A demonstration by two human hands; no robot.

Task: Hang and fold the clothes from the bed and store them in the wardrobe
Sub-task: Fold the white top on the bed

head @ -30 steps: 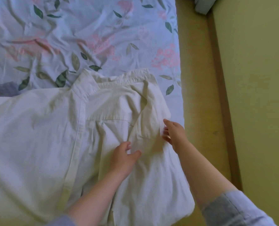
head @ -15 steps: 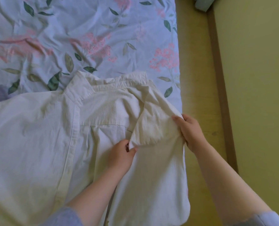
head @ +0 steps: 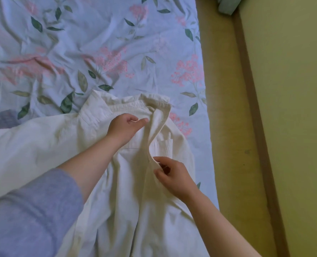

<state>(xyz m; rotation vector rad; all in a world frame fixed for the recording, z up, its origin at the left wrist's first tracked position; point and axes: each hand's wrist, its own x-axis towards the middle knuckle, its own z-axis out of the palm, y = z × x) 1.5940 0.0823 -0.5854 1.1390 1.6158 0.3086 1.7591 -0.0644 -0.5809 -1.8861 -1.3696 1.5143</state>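
A cream-white shirt lies spread on the bed, collar toward the far side. Its right front panel stands up in a raised fold between my hands. My left hand is up by the collar, thumb and fingers pinching the top of that fold. My right hand is lower on the same fold and pinches its edge between thumb and fingers. A chest pocket shows just beyond the fold.
The bed is covered by a pale blue sheet printed with pink flowers and green leaves. A grey-purple garment peeks out at the left edge. Right of the bed runs a yellowish floor with a brown strip, and a green object lies at the top.
My left hand moved up from the shirt's middle to the collar. My right hand came in from the shirt's right edge to the centre fold, and the front panel was drawn inward.
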